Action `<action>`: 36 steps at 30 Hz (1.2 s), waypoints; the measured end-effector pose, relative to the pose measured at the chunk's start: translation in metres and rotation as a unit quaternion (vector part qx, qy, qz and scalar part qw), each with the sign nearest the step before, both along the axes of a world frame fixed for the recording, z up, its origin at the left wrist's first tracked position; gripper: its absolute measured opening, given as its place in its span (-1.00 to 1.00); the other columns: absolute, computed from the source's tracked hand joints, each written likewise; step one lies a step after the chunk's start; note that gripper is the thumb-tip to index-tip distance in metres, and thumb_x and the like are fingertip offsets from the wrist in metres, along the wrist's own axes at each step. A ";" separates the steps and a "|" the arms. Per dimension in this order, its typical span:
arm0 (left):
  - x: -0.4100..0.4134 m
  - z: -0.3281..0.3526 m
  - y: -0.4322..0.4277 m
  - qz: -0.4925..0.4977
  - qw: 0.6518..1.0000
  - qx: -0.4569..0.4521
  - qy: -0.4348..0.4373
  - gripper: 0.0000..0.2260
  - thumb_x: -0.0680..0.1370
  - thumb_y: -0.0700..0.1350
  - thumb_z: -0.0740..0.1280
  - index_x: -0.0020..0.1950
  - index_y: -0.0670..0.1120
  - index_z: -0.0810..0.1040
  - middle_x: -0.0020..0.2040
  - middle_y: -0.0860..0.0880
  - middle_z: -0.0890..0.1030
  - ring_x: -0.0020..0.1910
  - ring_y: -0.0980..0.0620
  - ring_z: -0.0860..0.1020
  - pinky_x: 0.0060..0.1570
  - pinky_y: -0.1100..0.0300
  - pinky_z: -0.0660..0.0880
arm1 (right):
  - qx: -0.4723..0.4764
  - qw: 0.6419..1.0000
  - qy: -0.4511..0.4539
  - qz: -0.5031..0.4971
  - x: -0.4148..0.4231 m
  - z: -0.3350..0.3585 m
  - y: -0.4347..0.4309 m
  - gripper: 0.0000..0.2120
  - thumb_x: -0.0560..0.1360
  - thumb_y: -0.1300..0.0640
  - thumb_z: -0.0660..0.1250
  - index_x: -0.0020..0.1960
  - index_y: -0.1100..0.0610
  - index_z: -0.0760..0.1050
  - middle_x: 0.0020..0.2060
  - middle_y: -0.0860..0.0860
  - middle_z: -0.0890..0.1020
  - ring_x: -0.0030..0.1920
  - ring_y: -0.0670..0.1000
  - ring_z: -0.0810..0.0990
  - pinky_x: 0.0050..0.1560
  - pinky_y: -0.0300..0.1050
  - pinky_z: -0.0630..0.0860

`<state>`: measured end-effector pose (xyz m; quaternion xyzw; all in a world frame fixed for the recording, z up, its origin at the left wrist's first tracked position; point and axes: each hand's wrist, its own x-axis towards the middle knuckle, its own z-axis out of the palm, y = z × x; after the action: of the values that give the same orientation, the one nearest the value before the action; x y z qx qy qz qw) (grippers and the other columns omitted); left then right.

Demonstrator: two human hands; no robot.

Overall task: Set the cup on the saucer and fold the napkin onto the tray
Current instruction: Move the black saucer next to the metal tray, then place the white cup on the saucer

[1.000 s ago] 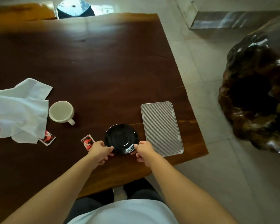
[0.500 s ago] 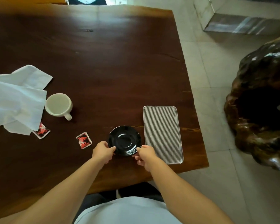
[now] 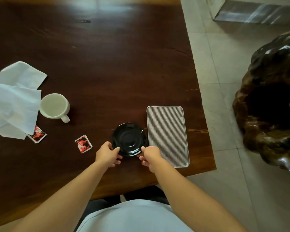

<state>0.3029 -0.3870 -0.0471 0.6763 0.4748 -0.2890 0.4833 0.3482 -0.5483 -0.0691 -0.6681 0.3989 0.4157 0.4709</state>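
Note:
A black saucer [image 3: 129,138] lies on the dark wooden table near its front edge. My left hand [image 3: 107,154] pinches its near-left rim and my right hand [image 3: 150,156] pinches its near-right rim. Just right of the saucer lies a ribbed silver tray [image 3: 167,134], empty. A white cup [image 3: 54,107] stands upright far to the left, its handle pointing toward me. A crumpled white napkin [image 3: 12,99] lies at the left edge, touching the cup's left side.
Two red sachets lie on the table: one [image 3: 83,144] left of the saucer, another [image 3: 37,134] partly under the napkin. The table's right edge [image 3: 200,104] runs just beyond the tray. A large dark carved stump [image 3: 271,104] stands on the tiled floor at right.
The view has shifted, so everything sits slightly lower and further right in frame. Both hands keep their hold on the saucer's rim; the saucer lies close beside the tray.

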 end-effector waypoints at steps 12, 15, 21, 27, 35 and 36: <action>-0.002 -0.015 -0.008 -0.021 0.999 0.010 0.034 -0.77 0.62 -0.06 0.35 0.22 -0.02 0.37 -0.08 -0.04 0.70 -0.28 -0.02 0.72 -0.41 0.18 0.56 | -0.018 1.000 0.005 0.005 -0.002 -0.008 -0.004 -0.87 0.63 0.21 0.25 0.13 0.23 0.51 -0.14 0.11 0.65 -0.31 -0.02 0.63 -0.40 -0.22 0.48; -0.004 -0.016 -0.009 -0.022 0.999 0.007 0.033 -0.82 0.62 -0.08 0.35 0.15 -0.01 0.38 -0.10 -0.02 0.68 -0.29 -0.01 0.71 -0.40 0.19 0.56 | -0.016 1.000 0.011 0.013 -0.002 -0.007 -0.003 -0.78 0.64 0.21 0.23 0.24 0.24 0.50 0.03 0.15 0.66 -0.26 0.00 0.66 -0.42 -0.21 0.53; -0.004 -0.018 -0.008 -0.045 0.998 0.014 0.042 -0.80 0.62 -0.08 0.35 0.12 0.01 0.33 0.00 -0.04 0.67 -0.28 -0.01 0.72 -0.33 0.15 0.63 | -0.021 0.999 0.000 0.029 -0.004 -0.008 0.000 -0.70 0.64 0.22 0.23 0.35 0.21 0.45 0.15 0.17 0.62 -0.20 0.04 0.70 -0.35 -0.14 0.62; -0.006 -0.026 -0.010 -0.083 0.995 0.014 0.053 -0.55 0.62 -0.09 0.35 0.50 -0.08 0.34 0.11 -0.04 0.71 -0.27 0.01 0.73 -0.37 0.17 0.60 | -0.046 0.997 -0.017 0.067 -0.003 -0.002 -0.004 -0.72 0.63 0.23 0.24 0.33 0.22 0.44 0.11 0.17 0.63 -0.24 0.02 0.70 -0.35 -0.15 0.62; -0.022 -0.006 0.000 -0.250 0.965 0.081 0.009 -0.76 0.62 -0.02 0.30 0.26 -0.04 0.56 0.00 -0.05 0.67 -0.09 -0.03 0.67 0.01 -0.02 0.66 | -0.122 0.978 -0.038 0.164 -0.008 0.012 -0.001 -0.75 0.61 0.17 0.30 0.27 0.20 0.46 -0.06 0.13 0.68 -0.22 0.03 0.69 -0.19 -0.09 0.70; -0.023 -0.001 0.002 -0.248 0.966 0.075 -0.004 -0.78 0.62 -0.03 0.29 0.24 -0.02 0.57 0.00 -0.04 0.66 -0.08 -0.02 0.67 0.02 -0.02 0.66 | -0.119 0.977 -0.045 0.172 -0.008 0.014 0.001 -0.76 0.61 0.17 0.30 0.25 0.20 0.47 -0.08 0.12 0.68 -0.23 0.03 0.68 -0.21 -0.11 0.69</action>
<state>0.2798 -0.3848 -0.0484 0.8084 0.3107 -0.3605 0.3463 0.3403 -0.5468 -0.0550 -0.7961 0.3032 0.4096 0.3264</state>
